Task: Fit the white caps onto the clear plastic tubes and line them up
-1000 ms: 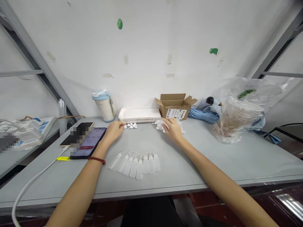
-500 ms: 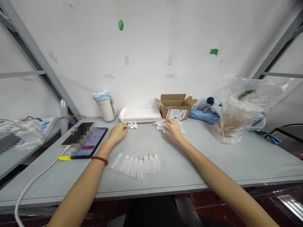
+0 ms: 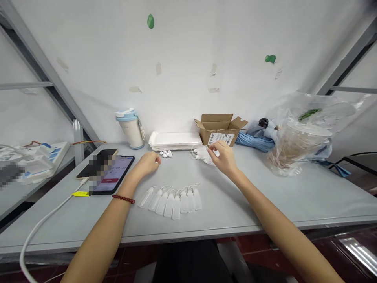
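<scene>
My left hand (image 3: pixel 149 162) is closed, fingertips pressed together, just to the near left of a small heap of white pieces (image 3: pixel 167 153). What it pinches, if anything, is hidden. My right hand (image 3: pixel 224 156) has thumb and forefinger brought together at the right side of a pile of translucent white tags (image 3: pixel 200 152) with thin cords. Part of that pile is covered by the hand, and anything between its fingertips is too small to name. Nearer to me, several similar tags (image 3: pixel 176 208) lie fanned out in a row, their cords pointing away.
Behind the hands are a stack of white trays (image 3: pixel 176 139) and an open cardboard box (image 3: pixel 220 133). A tumbler (image 3: pixel 130 131) stands at back left, above two phones (image 3: pixel 113 175) and a white cable (image 3: pixel 44 220). Blue cloth (image 3: pixel 255 141) and a plastic-wrapped tub (image 3: pixel 303 145) occupy the right.
My left hand has shifted right, towards the white pieces, then slightly nearer to me. My right hand has moved a little right from the tag pile. The fanned tags stay put.
</scene>
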`<state>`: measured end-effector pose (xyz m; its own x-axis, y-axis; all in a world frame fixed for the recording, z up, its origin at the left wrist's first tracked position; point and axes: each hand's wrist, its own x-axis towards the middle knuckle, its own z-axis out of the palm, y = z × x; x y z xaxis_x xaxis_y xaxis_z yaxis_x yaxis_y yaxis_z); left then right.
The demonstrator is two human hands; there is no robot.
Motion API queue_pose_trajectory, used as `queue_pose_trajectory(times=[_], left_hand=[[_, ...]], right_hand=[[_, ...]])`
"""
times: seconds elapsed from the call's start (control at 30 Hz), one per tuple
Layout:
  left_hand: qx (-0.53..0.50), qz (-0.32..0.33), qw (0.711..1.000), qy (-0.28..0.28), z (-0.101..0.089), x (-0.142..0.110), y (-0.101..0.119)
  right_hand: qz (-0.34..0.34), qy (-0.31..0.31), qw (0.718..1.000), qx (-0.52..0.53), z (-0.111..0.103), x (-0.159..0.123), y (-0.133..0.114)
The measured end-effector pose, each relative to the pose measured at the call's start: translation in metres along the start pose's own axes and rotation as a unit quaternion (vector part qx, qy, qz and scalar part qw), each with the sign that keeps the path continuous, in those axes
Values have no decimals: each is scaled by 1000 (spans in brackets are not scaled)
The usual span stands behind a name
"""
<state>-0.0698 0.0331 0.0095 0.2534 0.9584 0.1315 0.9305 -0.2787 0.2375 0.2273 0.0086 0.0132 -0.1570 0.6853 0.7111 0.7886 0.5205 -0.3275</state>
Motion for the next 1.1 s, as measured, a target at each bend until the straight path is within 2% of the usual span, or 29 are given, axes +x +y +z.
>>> queue_pose_trajectory(times=[0.1,0.17,0.27,0.37,0.53,0.57,0.63,0.7,0.83,0.93,1.03,1.1], left_hand=[[-15,-11,999,30,-2,-1,4],[-28,-25,998,47,-4,-1,6],[-37,-48,997,50,-7,-1,9],[-37,-56,997,49,-7,-1,11],[-83,-52,993,60,-2,-1,13],[-101,-51,992,63,-2,0,13],[-164,-50,984,57,-2,0,14],[-260,-51,964,29,-4,1,16],[-403,-78,912,-11,-8,-2,22],[-458,-104,883,-12,-8,-6,26],[-491,-110,864,-32,-7,-8,31],[-503,-104,857,-53,-6,-10,35]], right_hand=[[4,-123,990,68,-10,-2,-18],[-13,-222,972,79,-13,-6,-31],[-45,-361,925,111,-16,-13,-51],[-54,-455,876,148,-20,-17,-63],[35,-595,789,149,-24,-18,-68],[42,-602,785,139,-24,-18,-68],[28,-588,801,111,-23,-18,-67],[14,-575,813,89,-22,-18,-67],[68,-613,783,81,-20,-18,-66],[93,-614,781,66,-18,-18,-62],[87,-595,796,63,-16,-16,-56],[72,-545,832,72,-15,-13,-52]])
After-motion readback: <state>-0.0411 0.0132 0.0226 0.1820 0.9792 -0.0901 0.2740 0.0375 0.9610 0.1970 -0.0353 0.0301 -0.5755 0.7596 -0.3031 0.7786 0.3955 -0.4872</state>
